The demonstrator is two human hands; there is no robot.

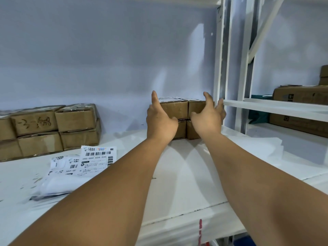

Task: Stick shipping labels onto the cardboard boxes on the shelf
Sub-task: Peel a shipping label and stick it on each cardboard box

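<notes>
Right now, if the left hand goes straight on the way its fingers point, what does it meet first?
Probably the wall behind: the left hand lies along the left side of the stack of cardboard boxes, fingers toward the wall. Depth is unclear.

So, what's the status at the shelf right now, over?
Both open: left hand and right hand flank the box stack at the back. Loose labels lie on the shelf, left of the arms. Nothing in the way.
</notes>
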